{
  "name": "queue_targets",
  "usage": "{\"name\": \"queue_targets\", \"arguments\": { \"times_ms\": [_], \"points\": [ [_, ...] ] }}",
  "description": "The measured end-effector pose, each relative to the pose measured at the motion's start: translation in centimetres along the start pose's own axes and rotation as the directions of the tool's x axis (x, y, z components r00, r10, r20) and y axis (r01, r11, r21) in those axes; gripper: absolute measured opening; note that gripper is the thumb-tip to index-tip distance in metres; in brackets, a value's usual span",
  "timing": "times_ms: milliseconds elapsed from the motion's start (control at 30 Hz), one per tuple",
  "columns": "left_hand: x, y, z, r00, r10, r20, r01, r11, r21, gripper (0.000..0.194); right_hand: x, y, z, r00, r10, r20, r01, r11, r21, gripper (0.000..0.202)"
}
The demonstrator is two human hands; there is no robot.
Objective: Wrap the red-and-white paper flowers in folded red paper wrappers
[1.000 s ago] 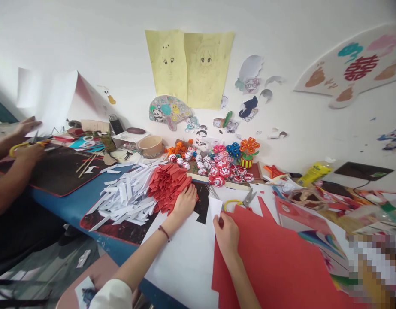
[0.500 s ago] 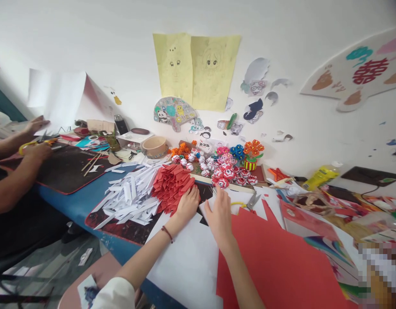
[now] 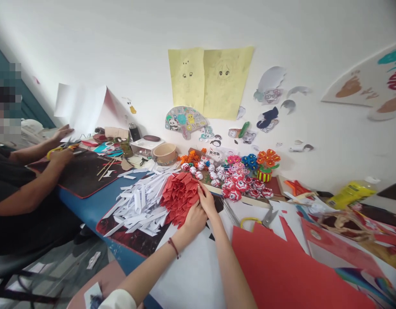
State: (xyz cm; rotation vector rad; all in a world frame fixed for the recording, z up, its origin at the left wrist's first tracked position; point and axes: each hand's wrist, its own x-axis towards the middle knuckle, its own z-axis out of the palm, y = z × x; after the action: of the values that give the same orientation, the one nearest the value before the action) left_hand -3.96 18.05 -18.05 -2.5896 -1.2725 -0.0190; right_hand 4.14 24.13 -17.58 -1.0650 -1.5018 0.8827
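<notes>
A round cluster of folded red paper pieces rests on the dark mat, beside a heap of folded white paper strips. My left hand, with a dark bracelet at its wrist, is closed at the lower right side of the red cluster; what its fingers pinch is too small to make out. My right hand touches the cluster's right edge, its fingers bent together over my left hand; their tips are partly hidden among the red paper. White sheets lie beneath my forearms.
Red sheets and yellow-handled scissors lie at the right. Paper flowers line the wall, near a tape roll and a yellow bottle. At the left a person's hands hold scissors and white paper.
My right hand has moved left from beside the scissors to the red cluster, against my left hand. The camera view has shifted left and slightly up.
</notes>
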Motion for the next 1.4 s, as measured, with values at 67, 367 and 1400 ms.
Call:
{"name": "queue_targets", "arguments": {
  "times_ms": [67, 367, 1400],
  "points": [
    [-0.1, -0.1, 0.0, 0.999, -0.04, -0.005, 0.04, 0.999, 0.024, 0.034, 0.0, 0.2, 0.3, 1.0, 0.002, 0.011, -0.002, 0.999, 0.045, 0.049],
    [-1.1, -0.6, -0.5, 0.996, 0.013, -0.087, -0.004, 0.995, 0.102, 0.03, 0.1, 0.9, 0.7, 1.0, 0.014, 0.022, -0.018, 0.983, 0.183, 0.051],
    [-7.7, 0.2, -10.2, 0.746, -0.339, -0.574, -0.023, 0.848, -0.53, 0.028, -0.4, 1.1, 0.6, 0.994, -0.028, -0.107, 0.057, 0.959, 0.277, 0.047]
  ]
}}
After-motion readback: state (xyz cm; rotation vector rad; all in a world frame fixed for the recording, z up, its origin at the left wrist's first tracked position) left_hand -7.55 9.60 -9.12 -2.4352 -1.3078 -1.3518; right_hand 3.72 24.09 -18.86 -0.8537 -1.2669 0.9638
